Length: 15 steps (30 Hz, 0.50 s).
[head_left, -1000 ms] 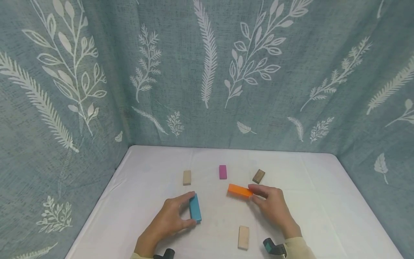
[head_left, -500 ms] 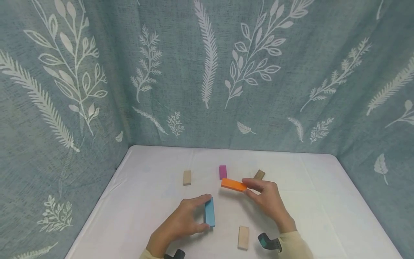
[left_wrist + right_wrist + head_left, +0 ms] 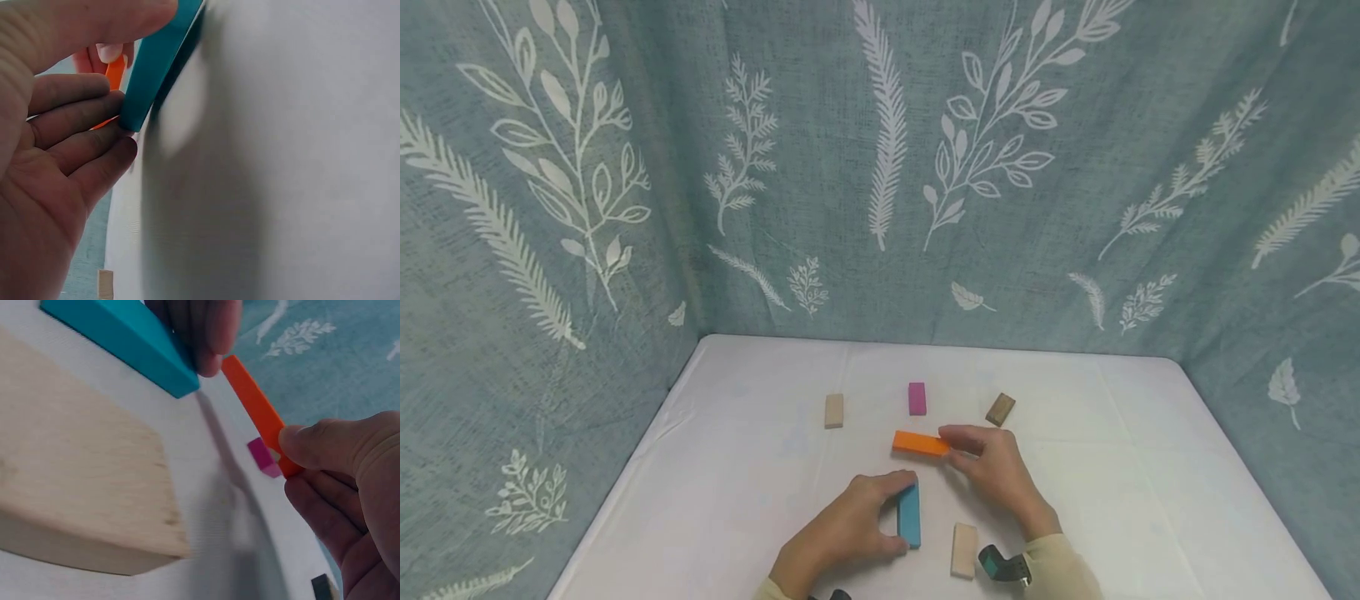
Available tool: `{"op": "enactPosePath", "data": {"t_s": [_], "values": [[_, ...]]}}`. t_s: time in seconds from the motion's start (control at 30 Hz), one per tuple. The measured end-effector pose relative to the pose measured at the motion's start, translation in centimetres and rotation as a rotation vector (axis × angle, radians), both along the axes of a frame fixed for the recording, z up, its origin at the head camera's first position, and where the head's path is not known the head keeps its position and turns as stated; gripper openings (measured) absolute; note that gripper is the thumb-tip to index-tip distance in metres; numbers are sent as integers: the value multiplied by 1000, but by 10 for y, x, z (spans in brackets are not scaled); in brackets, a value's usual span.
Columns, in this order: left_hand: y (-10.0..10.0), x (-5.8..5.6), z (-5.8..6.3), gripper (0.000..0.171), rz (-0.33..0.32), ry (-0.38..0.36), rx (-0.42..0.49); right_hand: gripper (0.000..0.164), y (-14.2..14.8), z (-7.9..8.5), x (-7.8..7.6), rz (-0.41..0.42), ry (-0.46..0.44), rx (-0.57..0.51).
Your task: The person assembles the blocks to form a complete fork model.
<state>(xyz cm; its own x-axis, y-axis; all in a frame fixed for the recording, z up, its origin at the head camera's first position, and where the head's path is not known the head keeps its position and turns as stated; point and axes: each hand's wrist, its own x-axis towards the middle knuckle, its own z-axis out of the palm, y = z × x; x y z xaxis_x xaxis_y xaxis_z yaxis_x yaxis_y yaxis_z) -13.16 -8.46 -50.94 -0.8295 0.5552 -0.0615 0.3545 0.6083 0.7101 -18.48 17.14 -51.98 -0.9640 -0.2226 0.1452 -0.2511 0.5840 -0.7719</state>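
Note:
Between thumb and fingers, my left hand (image 3: pixel 861 521) grips a blue wooden block (image 3: pixel 909 517) by its two ends, its long side pointing away from me. In the left wrist view the teal-looking block (image 3: pixel 156 69) is slightly above the white cloth, with a shadow below. My right hand (image 3: pixel 996 471) pinches the right end of an orange block (image 3: pixel 917 443), which lies crosswise just beyond the blue one. The right wrist view has the orange block (image 3: pixel 256 406) held by thumb and fingertips, apart from the blue block (image 3: pixel 134 347).
A plain wooden block (image 3: pixel 964 551) lies right of the blue block, near my right wrist. Farther back on the white table (image 3: pixel 737 467) are another plain block (image 3: pixel 834 412), a magenta block (image 3: pixel 917 399) and a brown block (image 3: pixel 1000 409). A patterned curtain (image 3: pixel 835 167) stands behind.
My left hand has moved right and nearer to me with the blue block. My right hand has carried the orange block left, rising and then lowering on the way.

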Motion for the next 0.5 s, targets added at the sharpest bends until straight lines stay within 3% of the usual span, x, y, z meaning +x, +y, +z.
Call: {"op": "enactPosePath", "data": {"t_s": [0.23,0.4,0.5], "values": [[2,2,-5,85,1,26,-41,39,-5,-9,0,-24,-47,53],[1,7,-1,89,24,16,-85,40,-4,-11,0,-17,-45,89],[-1,12,2,82,2,48,-93,42,-2,-9,1,-12,-45,87]]}}
